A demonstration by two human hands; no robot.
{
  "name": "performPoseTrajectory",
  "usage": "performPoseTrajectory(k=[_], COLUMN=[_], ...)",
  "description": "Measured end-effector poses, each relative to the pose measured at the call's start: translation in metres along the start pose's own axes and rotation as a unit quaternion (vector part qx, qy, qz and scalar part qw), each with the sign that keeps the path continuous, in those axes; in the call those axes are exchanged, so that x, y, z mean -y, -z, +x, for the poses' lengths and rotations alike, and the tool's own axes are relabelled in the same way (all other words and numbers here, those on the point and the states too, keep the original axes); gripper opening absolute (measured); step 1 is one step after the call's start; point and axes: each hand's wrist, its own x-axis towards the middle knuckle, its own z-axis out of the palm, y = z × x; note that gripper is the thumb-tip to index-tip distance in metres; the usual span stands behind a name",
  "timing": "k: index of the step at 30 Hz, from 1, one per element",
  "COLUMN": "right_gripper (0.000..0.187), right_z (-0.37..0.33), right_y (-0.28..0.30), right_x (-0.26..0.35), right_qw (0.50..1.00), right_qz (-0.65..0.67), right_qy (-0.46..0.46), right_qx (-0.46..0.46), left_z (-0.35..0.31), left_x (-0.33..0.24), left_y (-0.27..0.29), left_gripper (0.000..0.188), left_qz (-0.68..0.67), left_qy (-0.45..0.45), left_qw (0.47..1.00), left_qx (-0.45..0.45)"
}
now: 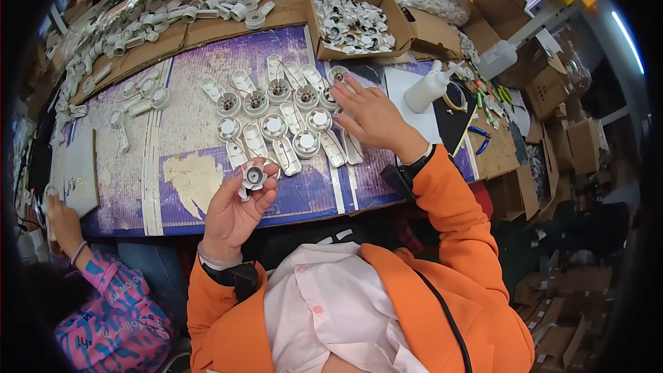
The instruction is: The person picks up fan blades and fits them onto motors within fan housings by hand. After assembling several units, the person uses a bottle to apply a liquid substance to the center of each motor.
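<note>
Gripping a small white flanged part in the left hand, above the front edge of the worktop; resting the right hand, fingers spread apart, over white round housings.

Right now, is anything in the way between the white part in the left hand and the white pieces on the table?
Apart from the left hand holding the white part, nothing visible stands between it and the white pieces. The right hand is at their right end.

Left hand palm-up, right hand outstretched
</note>
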Motion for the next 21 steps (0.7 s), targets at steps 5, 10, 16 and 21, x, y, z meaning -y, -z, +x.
performPoseTrajectory(k=[5, 10, 16, 21], right_gripper=[0.046, 0.033, 0.028, 0.029], right_z=[0.002, 0.023, 0.033, 0.032], right_y=[-0.005, 0.000, -0.005, -0.007], right_x=[-0.004, -0.009, -0.008, -0.006], right_qw=[0.998, 0.991, 0.989, 0.975], right_qz=[0.047, 0.101, 0.099, 0.174], right_qy=[-0.026, -0.073, -0.069, -0.101], right_qx=[-0.035, -0.053, -0.082, -0.095], left_z=[0.003, 0.002, 0.001, 0.000], left_x=[0.001, 0.000, -0.003, -0.005], left_y=[0.000, -0.002, 0.001, 0.003], left_gripper=[0.038, 0.038, 0.037, 0.036], left_qz=[-0.002, -0.009, -0.018, -0.023], left_qy=[0.003, 0.008, 0.003, 0.001], left_qw=[1.000, 1.000, 1.000, 1.000], left_qx=[-0.001, -0.003, 0.004, 0.002])
